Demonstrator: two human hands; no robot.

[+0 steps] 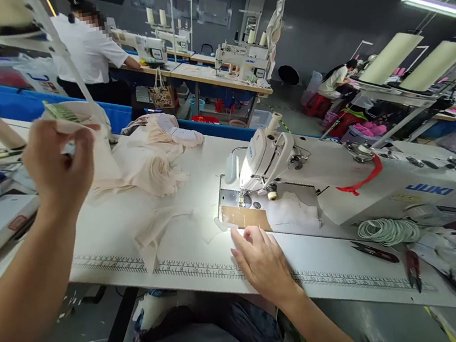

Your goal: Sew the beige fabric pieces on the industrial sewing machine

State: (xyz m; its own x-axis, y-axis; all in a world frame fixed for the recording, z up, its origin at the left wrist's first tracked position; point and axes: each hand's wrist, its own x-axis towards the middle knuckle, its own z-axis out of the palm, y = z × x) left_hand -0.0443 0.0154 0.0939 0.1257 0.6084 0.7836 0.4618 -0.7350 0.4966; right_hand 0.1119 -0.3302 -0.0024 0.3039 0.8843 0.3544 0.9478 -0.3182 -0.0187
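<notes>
My left hand [61,163] is raised over the left of the table, thumb and fingers pinched on a cream fabric piece [103,157] that hangs down. My right hand [264,265] rests at the table's front edge, fingers loosely bent and apart, with nothing visible in them. Just beyond its fingertips a brown card [245,218] lies on the bed of the white sewing machine [270,156], below the lit needle area. White cloth [293,210] sits right of the card. Between my hands lies a loose cream fabric piece [155,229].
Bunched cream fabric pieces [156,175] lie behind. A printed ruler [207,267] runs along the front edge. At right are a coil of pale green cord [389,230], thread snips [413,271] and dark-handled scissors [377,252]. A co-worker [86,49] sits at another machine.
</notes>
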